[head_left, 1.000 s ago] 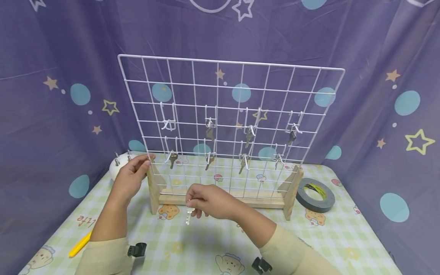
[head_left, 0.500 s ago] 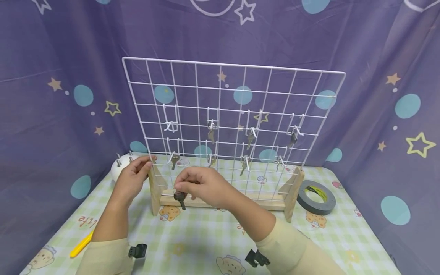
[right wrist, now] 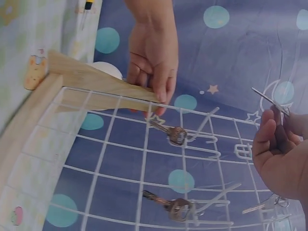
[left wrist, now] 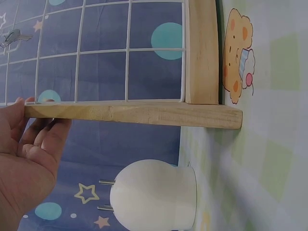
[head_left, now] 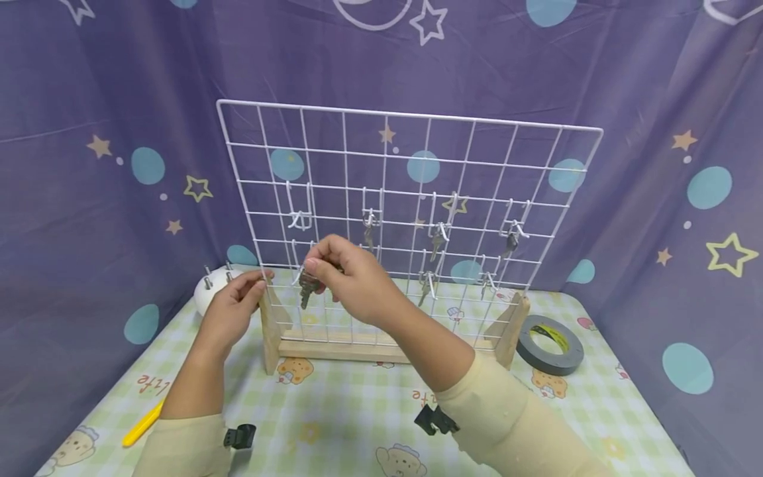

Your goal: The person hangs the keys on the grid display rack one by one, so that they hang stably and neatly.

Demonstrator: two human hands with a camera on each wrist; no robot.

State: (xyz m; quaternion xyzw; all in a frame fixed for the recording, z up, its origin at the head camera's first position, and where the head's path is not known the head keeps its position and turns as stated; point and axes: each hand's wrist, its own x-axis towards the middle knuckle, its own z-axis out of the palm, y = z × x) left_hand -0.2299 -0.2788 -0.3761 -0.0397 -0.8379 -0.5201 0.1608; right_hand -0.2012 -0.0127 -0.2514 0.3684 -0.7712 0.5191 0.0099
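My right hand (head_left: 357,285) pinches a metal key (head_left: 306,291) between thumb and fingers, in front of the lower left hook of a white wire grid (head_left: 411,116). Seen in the right wrist view, this key (right wrist: 269,98) is nearly edge-on at the fingertips. My left hand (head_left: 229,308) grips the top of the left wooden upright (head_left: 271,338) of the grid's stand. Several keys hang on white hooks, among them one key (head_left: 438,242) in the upper row. The upper left hook (head_left: 300,220) bears no key. The right hand partly covers the lower left hooks.
A roll of grey tape (head_left: 551,366) lies right of the stand. Behind the left hand sits a white rounded object (left wrist: 154,197) with metal prongs. A yellow-handled tool (head_left: 142,424) lies by the left forearm. Patterned curtain hangs behind the grid.
My right hand has risen with the key from below the lower hooks to the lower left hook's height. The left hand keeps its grip on the upright.
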